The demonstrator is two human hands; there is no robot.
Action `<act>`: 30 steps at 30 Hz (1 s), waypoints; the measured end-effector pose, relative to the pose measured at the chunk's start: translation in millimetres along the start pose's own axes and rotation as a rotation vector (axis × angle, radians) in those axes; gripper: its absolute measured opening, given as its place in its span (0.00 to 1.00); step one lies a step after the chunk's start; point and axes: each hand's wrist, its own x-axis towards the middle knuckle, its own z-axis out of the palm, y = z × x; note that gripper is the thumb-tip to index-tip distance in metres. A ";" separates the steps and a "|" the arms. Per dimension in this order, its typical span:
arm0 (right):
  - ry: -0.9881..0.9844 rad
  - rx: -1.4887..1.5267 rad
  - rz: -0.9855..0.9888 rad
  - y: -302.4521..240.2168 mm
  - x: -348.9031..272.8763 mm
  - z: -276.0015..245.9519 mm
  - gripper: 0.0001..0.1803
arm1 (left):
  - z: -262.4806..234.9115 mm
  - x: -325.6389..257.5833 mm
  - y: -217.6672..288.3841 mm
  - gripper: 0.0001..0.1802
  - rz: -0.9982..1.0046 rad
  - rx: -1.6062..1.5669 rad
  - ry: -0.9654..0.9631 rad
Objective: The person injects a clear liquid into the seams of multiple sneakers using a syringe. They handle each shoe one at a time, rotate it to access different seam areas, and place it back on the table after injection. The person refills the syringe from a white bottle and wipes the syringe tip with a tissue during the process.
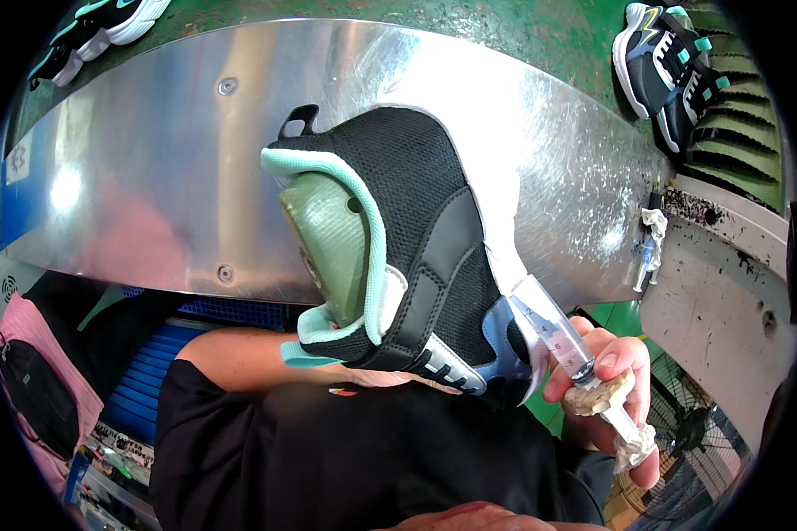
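shoe (416, 239) sitting at frame centre on a green form, sole not yet on, gluing seemingly underway | right hand (607, 389), lower right, fingers closing around a syringe (558, 336), tip touching the shoe's edge | left hand (390, 379) propping the shoe underneath, grip mostly hidden

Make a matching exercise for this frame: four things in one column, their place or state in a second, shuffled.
Things:
1 black mesh shoe
2 syringe
3 green last
4 pair of shoes

Places or states:
A gripped in the right hand
B at the upper right, beside green slats
C filling the shoe's opening
D held up before the metal panel

Pairs: 1-D, 2-A, 3-C, 4-B
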 end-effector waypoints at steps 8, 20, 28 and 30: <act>-0.001 0.008 -0.010 -1.3 -1.7 -1.7 0.46 | -1.0 -8.6 3.2 0.23 -0.024 0.007 0.045; 0.032 0.027 0.022 -6.0 -11.0 -1.3 0.48 | 15.5 7.6 8.4 0.24 -0.082 0.088 0.051; 0.093 0.126 0.108 -15.5 -16.1 0.2 0.51 | 17.9 6.6 8.6 0.24 -0.120 0.088 0.058; 0.112 0.148 0.128 -18.3 -19.0 -1.0 0.52 | 18.3 6.1 8.4 0.24 -0.132 0.095 0.061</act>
